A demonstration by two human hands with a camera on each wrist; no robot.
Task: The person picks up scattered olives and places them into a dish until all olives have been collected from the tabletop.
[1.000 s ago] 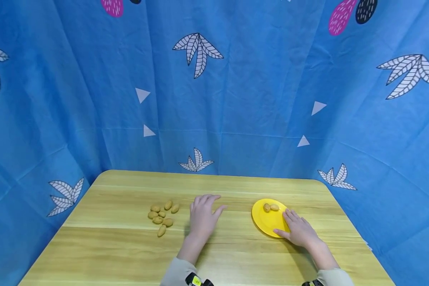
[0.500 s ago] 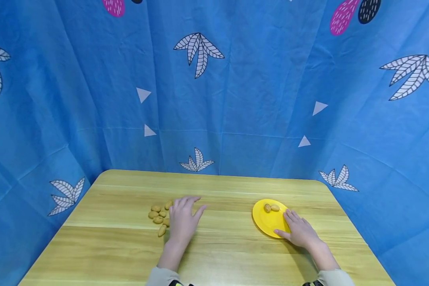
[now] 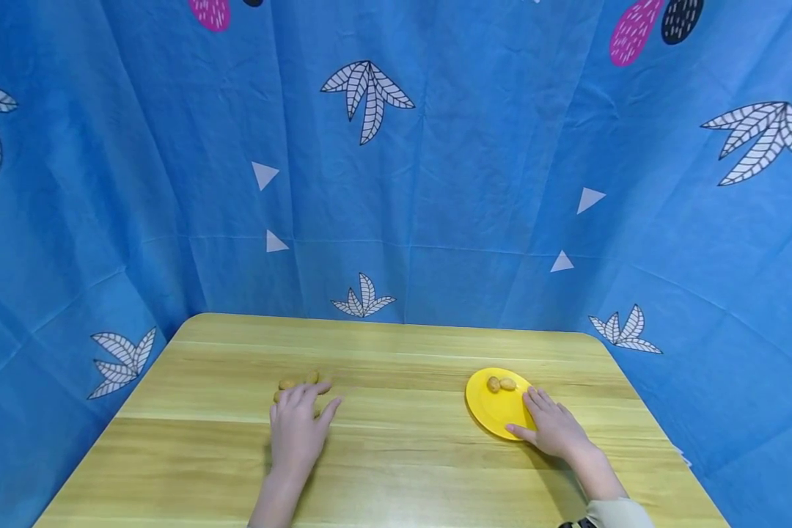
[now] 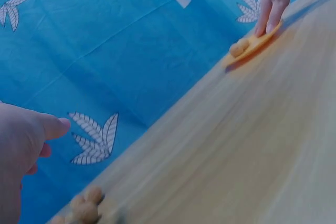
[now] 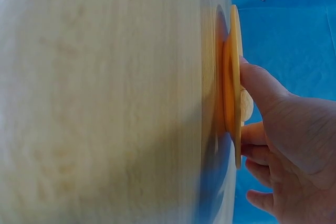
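My left hand (image 3: pixel 295 433) hovers over a pile of small tan, potato-like lumps (image 3: pixel 287 384), hiding most of them in the head view. Its thumb stands apart from the loosely bent fingers. In the left wrist view several of these lumps (image 4: pixel 85 211) lie on the table below that hand, which shows nothing in its grasp. To the right, my right hand (image 3: pixel 554 429) rests its spread fingers and thumb on the near right rim of a round yellow plate (image 3: pixel 491 414). Two similar lumps (image 3: pixel 500 383) sit side by side near the plate's far edge.
Both hands work above a light wooden table (image 3: pixel 396 469) with rounded far corners. A blue patterned curtain (image 3: pixel 475 183) hangs behind it and along both sides. Bare wood separates the pile on the left from the plate on the right.
My left hand has moved left from the middle of the table and now covers most of the pile. The right hand and the plate have kept their place.
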